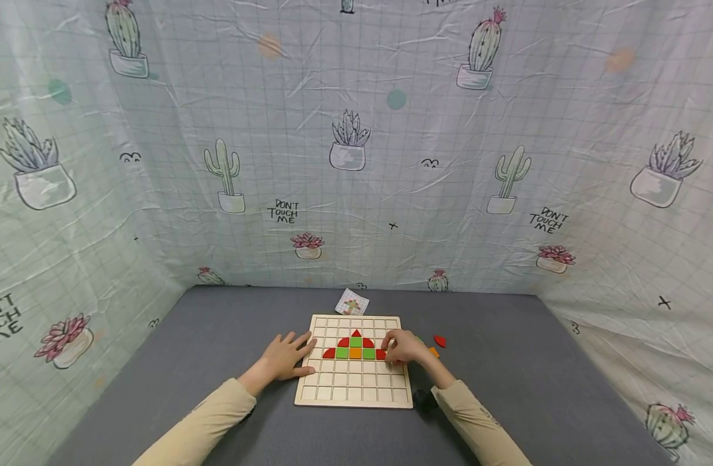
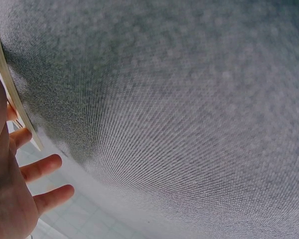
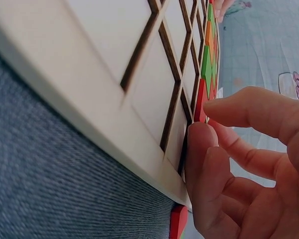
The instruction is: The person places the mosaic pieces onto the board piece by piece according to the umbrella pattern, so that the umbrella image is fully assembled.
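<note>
A wooden grid board [image 1: 354, 393] lies on the grey table. Red, green and orange pieces sit in its upper cells, with a small red triangle [image 1: 356, 333] at the top and an orange square [image 1: 355, 353] mid-row. The left hand [image 1: 283, 357] rests at the board's left edge, fingers spread and fairly straight. At the right end of the lower coloured row, the right hand [image 1: 401, 347] pinches a red piece [image 3: 200, 99] between fingertips and thumb. That piece lies at its cell; the fingers partly cover it, so its full outline is hidden.
A small printed card [image 1: 352, 302] lies behind the board. Right of the board are a loose red piece [image 1: 440, 341] and an orange piece [image 1: 434, 352], partly behind the right hand. A dark object [image 1: 424, 400] shows by the right sleeve. Patterned cloth surrounds the table.
</note>
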### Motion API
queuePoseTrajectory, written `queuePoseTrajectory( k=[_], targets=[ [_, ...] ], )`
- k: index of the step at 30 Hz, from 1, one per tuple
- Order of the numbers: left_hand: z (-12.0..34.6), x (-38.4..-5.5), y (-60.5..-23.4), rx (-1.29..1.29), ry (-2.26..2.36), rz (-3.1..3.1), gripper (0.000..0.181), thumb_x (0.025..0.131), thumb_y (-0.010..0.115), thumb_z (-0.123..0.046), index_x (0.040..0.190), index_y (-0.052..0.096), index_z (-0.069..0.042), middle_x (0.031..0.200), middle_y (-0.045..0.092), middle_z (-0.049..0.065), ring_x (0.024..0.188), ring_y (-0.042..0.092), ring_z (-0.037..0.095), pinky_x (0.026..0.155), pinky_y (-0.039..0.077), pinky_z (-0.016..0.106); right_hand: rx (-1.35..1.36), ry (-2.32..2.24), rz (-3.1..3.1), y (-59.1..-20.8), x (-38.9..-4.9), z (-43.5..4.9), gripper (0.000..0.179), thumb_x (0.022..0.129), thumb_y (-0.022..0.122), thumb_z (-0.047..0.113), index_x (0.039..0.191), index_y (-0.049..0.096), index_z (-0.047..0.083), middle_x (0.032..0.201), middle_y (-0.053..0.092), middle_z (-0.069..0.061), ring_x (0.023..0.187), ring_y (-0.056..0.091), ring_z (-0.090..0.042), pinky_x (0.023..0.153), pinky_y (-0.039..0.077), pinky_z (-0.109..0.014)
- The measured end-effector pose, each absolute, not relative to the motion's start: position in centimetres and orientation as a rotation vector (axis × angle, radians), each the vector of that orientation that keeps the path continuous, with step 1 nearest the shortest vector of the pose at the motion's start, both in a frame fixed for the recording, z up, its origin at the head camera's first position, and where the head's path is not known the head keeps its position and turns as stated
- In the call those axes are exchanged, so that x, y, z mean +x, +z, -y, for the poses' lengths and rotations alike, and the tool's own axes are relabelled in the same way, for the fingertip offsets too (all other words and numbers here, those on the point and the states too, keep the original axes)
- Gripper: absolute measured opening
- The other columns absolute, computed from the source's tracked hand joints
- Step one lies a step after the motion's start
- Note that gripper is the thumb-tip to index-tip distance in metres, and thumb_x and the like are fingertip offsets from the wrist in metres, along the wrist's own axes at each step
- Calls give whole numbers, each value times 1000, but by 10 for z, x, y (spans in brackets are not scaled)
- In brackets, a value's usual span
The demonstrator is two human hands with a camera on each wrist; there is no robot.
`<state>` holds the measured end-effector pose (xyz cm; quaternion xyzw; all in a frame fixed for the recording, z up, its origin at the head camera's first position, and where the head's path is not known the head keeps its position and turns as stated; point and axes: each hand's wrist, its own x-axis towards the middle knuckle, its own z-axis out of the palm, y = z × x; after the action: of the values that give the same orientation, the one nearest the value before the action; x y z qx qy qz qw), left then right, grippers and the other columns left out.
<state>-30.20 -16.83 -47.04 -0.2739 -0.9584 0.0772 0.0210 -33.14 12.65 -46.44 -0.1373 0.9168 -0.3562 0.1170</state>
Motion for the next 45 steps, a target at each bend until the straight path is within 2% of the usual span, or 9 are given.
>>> queuePoseTrajectory(
  k=[16,28,36,45],
  targets=[
    [170,-306,-475,-851,236,2963,64,85,45,-54,136,39,-15,140,39,7,123,40,34,94,36,52,-532,-1132,-2711,-466,-330,-139,13,77,62,3,89,63,0,67,60,-7,48,51,-12,44,44,-24],
    [169,-304,-473,-850,223,2973,64,85,47,-52,136,39,-14,139,39,8,123,39,35,95,35,53,-550,-1224,-2784,-463,-323,-165,13,82,59,6,92,65,-2,71,62,-15,57,60,-26,43,44,-26],
    [167,-304,-471,-857,243,2953,64,85,45,-54,135,40,-15,139,41,7,122,41,34,94,36,51,-489,-1230,-2804,-462,-323,-187,15,84,58,8,95,65,1,74,64,-13,55,57,-17,44,43,-27],
    [168,-304,-471,-856,231,2966,64,85,45,-54,136,40,-14,139,40,7,122,40,34,94,36,52,-515,-1217,-2787,-460,-322,-210,20,83,58,8,99,63,-3,79,64,-11,56,52,-13,48,44,-28]
  ],
)
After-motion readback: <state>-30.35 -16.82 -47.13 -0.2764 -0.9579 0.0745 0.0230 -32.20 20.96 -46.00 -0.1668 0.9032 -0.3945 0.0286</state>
